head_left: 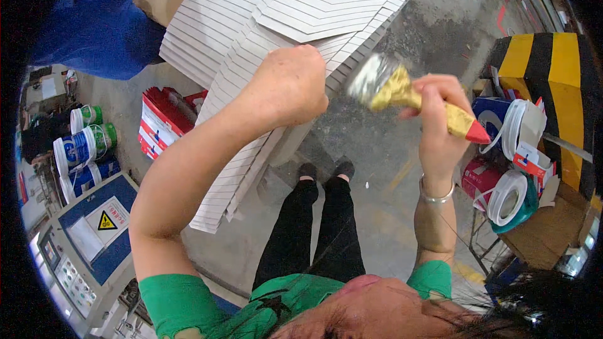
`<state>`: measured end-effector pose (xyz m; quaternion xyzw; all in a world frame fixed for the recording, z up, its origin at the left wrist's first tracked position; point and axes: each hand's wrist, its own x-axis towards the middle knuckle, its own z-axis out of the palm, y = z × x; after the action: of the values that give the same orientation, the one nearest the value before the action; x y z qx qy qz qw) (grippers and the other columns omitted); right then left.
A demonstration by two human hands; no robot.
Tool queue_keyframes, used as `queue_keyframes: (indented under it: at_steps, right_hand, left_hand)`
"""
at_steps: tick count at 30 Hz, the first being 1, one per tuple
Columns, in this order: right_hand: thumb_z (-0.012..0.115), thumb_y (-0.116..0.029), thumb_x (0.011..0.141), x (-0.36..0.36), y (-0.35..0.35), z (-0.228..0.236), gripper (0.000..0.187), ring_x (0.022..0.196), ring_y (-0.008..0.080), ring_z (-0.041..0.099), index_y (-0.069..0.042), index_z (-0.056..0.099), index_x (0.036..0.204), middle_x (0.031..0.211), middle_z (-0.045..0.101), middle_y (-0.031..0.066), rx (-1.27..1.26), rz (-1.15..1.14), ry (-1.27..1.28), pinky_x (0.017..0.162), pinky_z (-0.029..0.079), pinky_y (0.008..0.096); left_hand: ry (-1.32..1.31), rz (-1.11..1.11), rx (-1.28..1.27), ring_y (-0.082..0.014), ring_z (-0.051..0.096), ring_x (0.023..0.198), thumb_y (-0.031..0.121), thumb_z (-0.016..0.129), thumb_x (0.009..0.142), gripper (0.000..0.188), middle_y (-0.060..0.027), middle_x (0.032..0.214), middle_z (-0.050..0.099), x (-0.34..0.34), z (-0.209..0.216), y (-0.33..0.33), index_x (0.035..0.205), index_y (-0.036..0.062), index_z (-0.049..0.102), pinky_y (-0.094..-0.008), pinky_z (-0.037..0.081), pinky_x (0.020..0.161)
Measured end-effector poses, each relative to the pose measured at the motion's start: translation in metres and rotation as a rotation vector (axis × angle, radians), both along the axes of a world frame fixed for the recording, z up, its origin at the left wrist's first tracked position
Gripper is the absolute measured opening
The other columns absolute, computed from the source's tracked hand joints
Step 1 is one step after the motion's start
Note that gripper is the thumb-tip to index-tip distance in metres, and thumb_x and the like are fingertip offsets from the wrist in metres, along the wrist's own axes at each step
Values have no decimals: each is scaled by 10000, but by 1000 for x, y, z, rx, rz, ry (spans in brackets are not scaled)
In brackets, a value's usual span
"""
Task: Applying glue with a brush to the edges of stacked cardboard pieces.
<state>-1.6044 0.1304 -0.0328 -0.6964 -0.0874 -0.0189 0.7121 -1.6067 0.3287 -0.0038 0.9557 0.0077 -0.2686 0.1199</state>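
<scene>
One brush (397, 90) gripped by right hand (436, 103); left hand (294, 83) curled, contents unclear. Slipping grip could scuff upper-centre sheets (320, 3).

A person in a green shirt looks down at both hands. The right hand (438, 103) grips a yellow-handled brush (397, 91) with a red end, its bristles pointing left. The left hand (295, 81) is curled into a fist over fanned white sheets (317, 3); its palm is hidden. A blue-clothed person (110, 31) stands upper left. Buckets (470, 179) sit at right, beside a yellow-and-black striped barrier (564, 78).
</scene>
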Motion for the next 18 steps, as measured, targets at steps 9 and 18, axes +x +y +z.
queue_keyframes:
  at_steps: [9,18]
  right_hand:
    - [560,-44,865,8,0,1,81,598,107,587,7,582,806,820,590,56,-53,-22,8,548,463,213]
    - [566,-14,839,0,10,-2,61,617,105,587,7,574,782,804,591,63,-69,6,-5,554,458,214]
  left_hand:
    - [21,4,6,-353,641,822,97,594,700,194,-240,838,639,1,1,-2,783,-74,631,-392,517,750]
    - [105,32,-81,-404,622,851,21,527,677,224,-332,847,602,5,5,1,824,-142,572,-422,493,797]
